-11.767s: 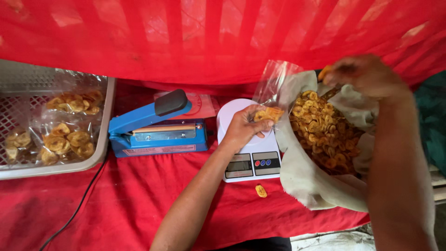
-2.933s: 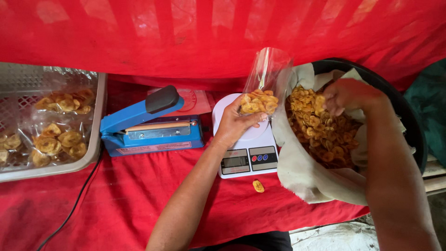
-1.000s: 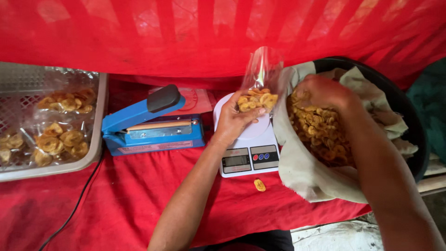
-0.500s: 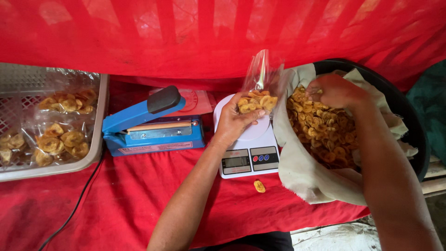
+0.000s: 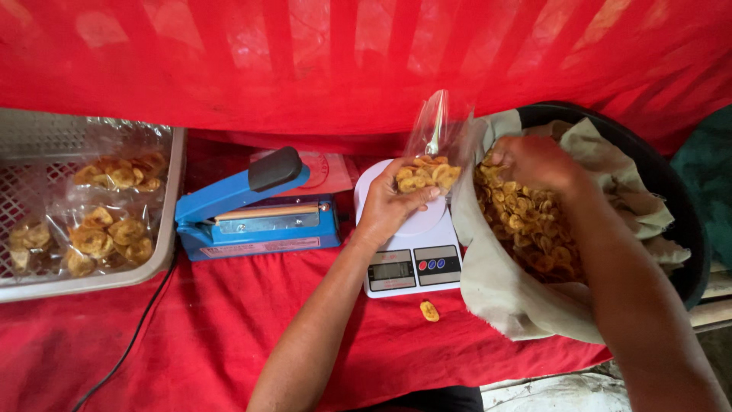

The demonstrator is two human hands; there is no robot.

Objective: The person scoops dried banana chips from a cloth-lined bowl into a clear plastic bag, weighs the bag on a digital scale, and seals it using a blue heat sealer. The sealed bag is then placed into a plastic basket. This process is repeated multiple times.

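My left hand (image 5: 390, 202) holds a clear plastic bag (image 5: 436, 145) partly filled with yellow banana chips, resting it on the round white plate of a digital scale (image 5: 415, 263). To the right, my right hand (image 5: 534, 160) reaches into a heap of banana chips (image 5: 534, 229) and is closed around some of them. The heap lies in a beige cloth liner (image 5: 507, 294) inside a black tub (image 5: 671, 206). One loose chip (image 5: 429, 310) lies on the red cloth in front of the scale.
A blue heat sealer (image 5: 255, 214) with a black handle stands left of the scale, its black cable (image 5: 126, 347) trailing over the red tablecloth. A grey plastic crate (image 5: 164, 255) at the far left holds sealed bags of chips. Red fabric hangs behind.
My right hand has dipped from the bag's mouth back into the chip heap and shifted slightly within it. The left hand and bag have stayed on the scale.
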